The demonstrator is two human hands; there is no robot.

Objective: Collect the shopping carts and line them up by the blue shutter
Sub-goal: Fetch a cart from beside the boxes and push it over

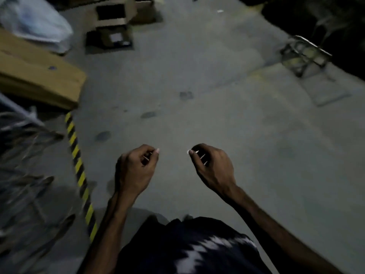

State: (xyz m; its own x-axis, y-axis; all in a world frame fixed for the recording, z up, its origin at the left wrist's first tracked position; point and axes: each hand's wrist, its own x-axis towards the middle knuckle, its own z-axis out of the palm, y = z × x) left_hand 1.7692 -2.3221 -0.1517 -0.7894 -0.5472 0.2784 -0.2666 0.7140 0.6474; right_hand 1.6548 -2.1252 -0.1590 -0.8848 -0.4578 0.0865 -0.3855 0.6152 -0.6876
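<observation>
Blurred wire shopping carts (25,155) fill the left edge of the view, beside a yellow-and-black striped strip (79,167) on the floor. Another metal cart frame (305,54) stands far off at the upper right. My left hand (136,171) and my right hand (213,167) hang in front of me over bare concrete, fingers loosely curled, holding nothing and touching no cart. No blue shutter is in view.
Flattened brown cardboard (39,76) lies at the left, with a white plastic bag (37,22) behind it. Open cardboard boxes (112,22) sit at the top centre. A grey slab (327,89) lies on the floor at the right. Grey concrete floor (197,115) spreads ahead.
</observation>
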